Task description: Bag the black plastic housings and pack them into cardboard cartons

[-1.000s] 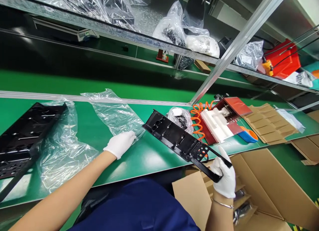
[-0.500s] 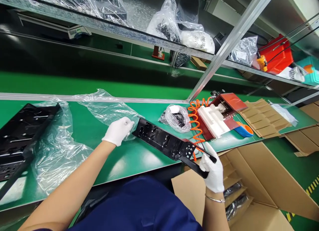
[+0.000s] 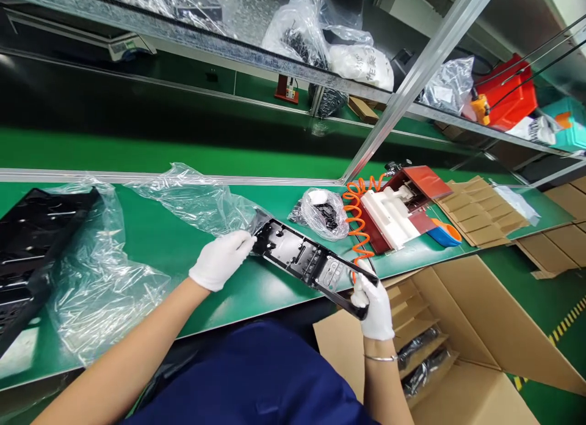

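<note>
On the left, a bagged black tray (image 3: 32,242) lies on the green bench (image 3: 160,242). The left hand (image 3: 222,259) pinches the mouth of a clear bag (image 3: 196,199). The right hand (image 3: 373,300) is closed around the near end of the black panel (image 3: 306,263), whose far tip sits at the opening; most of it looks not yet inside.

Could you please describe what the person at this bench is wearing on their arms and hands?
Both hands wear thin white fabric gloves that end at the wrist: the left hand and the right hand. Both forearms are bare, with no sleeves reaching them. A slim silver bangle circles the right wrist just below the glove. A dark blue garment covers the torso.
</note>
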### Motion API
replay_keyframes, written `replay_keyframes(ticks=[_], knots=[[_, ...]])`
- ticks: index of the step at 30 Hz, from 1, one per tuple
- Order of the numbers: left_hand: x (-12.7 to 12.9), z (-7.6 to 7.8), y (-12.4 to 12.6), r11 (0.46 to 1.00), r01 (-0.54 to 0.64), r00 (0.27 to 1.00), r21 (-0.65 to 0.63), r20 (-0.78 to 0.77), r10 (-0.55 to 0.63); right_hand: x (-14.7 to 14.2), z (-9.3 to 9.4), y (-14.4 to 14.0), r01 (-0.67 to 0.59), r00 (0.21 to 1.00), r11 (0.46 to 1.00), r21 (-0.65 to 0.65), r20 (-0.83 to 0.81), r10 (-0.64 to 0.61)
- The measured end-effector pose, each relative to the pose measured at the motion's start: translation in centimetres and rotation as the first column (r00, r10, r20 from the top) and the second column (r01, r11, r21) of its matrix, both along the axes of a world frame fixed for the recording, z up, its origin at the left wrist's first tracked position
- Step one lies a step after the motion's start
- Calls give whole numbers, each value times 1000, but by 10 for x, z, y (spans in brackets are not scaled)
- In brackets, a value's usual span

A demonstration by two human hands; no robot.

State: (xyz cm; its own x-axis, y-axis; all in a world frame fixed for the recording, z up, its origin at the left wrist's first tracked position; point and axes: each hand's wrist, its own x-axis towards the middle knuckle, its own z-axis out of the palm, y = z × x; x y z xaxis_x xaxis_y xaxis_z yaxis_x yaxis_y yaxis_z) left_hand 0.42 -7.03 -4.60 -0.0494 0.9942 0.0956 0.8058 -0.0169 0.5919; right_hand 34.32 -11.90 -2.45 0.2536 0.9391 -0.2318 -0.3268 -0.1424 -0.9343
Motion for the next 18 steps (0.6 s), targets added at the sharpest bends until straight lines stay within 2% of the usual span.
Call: replay_keyframes(ticks=[3,6,9,12,16,18], knots=[[2,6,3,998,-43,997,45,63,40,-11,-5,-1,-45,999,999,6,-1,45],[11,7,6,996,9,999,93,43,-13,-25,-7,-2,-69,998,997,17,3,69],[31,4,2,977,143,990,160,-34,-139,-39,-7,-2,-62,998,998,18,3,62],[60,3,-9,940,295,954,173,-106,-280,-53,-8,1,-50,999,999,7,7,50],[101,6,-29,848,515,855,125,-154,-496,-72,-13,8,-55,998,998,-2,19,56],[115,8,-37,797,591,806,127,-119,-579,-83,-20,12,-47,999,999,5,24,47]])
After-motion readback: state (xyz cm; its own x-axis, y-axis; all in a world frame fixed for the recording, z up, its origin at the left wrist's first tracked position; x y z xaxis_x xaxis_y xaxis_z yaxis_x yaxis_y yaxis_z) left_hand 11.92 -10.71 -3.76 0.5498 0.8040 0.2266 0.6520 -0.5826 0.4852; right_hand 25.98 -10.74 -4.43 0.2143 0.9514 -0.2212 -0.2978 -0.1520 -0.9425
